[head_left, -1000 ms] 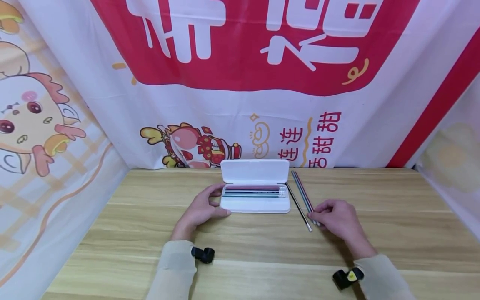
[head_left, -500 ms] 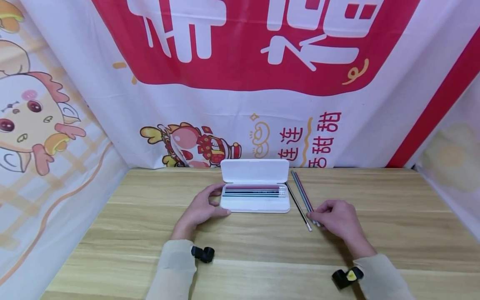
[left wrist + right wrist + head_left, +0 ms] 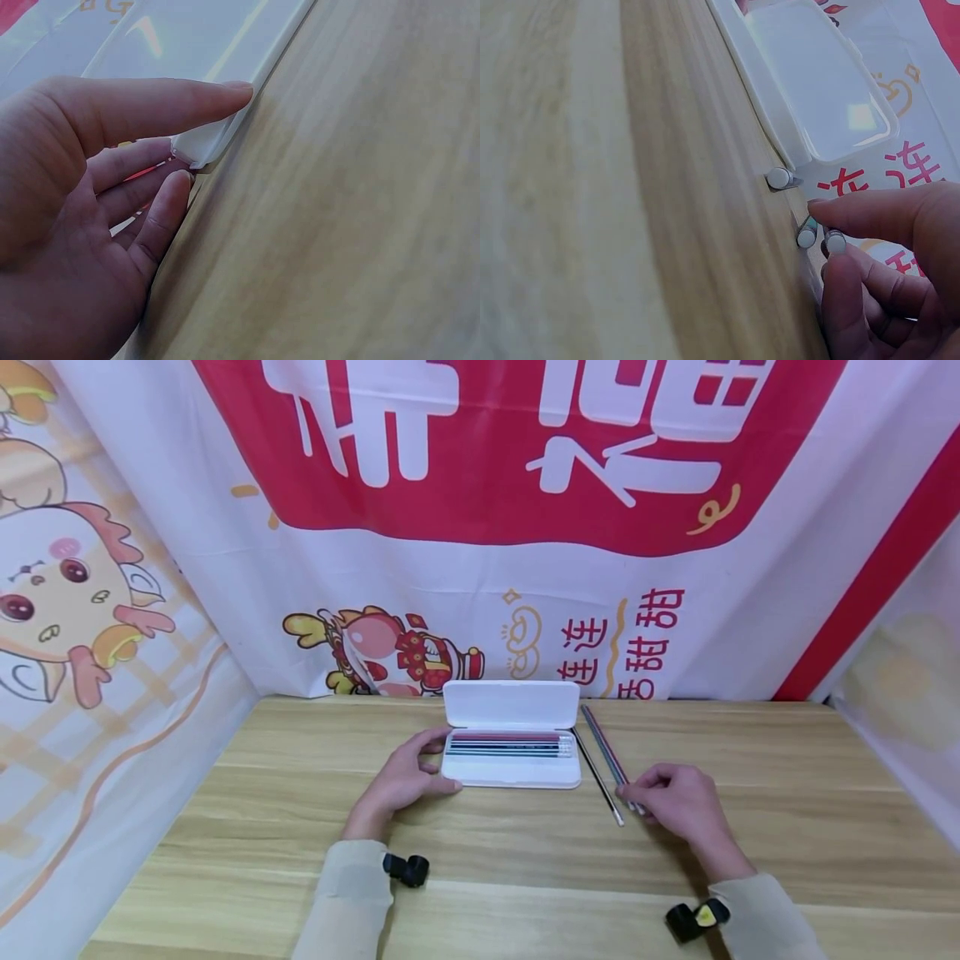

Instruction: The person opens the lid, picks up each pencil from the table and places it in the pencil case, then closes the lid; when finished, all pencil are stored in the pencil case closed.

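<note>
My left hand (image 3: 401, 781) holds the left end of an open white pencil case (image 3: 510, 774), thumb along its front edge and fingers around the back left corner. In the left wrist view the thumb (image 3: 187, 105) lies over the case rim. Several pencils (image 3: 502, 745) lie lengthwise in the case, white eraser ends to the right. Right of it, my right hand (image 3: 678, 797) pinches a reddish pencil (image 3: 603, 732) near its eraser end (image 3: 835, 241). A bluish-green pencil (image 3: 806, 238) lies right beside it, close to the fingertips. A black pencil (image 3: 597, 777) lies between these and the case.
The raised lid (image 3: 512, 704) of the case stands near the cloth backdrop (image 3: 480, 577) at the table's far edge. Wood-grain tabletop (image 3: 510, 860) stretches out in front. A patterned cloth (image 3: 112, 693) hangs on the left side.
</note>
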The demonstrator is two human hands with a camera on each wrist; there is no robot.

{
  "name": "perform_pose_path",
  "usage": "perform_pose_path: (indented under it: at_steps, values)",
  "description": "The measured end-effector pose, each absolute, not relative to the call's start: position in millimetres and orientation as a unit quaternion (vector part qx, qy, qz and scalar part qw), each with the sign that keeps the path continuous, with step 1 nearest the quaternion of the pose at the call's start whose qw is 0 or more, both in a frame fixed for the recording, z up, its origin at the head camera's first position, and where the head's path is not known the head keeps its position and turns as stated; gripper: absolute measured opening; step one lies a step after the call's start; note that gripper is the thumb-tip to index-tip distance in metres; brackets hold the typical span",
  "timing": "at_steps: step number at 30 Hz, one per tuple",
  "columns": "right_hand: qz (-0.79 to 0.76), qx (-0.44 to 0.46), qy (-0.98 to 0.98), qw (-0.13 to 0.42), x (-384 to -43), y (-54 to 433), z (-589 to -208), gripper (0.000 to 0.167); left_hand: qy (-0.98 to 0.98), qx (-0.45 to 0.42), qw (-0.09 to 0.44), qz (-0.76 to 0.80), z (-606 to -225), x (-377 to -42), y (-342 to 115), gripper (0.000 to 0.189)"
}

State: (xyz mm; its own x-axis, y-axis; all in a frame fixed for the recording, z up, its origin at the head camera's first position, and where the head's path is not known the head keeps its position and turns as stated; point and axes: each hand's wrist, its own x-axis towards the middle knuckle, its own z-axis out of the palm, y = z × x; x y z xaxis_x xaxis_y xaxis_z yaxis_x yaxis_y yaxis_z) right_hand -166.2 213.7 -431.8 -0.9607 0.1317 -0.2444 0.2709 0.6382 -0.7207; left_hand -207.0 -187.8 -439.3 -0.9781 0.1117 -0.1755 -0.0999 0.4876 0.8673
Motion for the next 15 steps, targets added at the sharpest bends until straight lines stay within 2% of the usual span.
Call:
perform_pose_path:
  at_steps: [15]
  values:
    - [-0.457, 0.122, 0.878, 0.067, -165.4, 216.6, -433.6, 0.040, 0.855, 0.015, 0.096, 0.509, -441.9, -207.2, -187.7, 0.087]
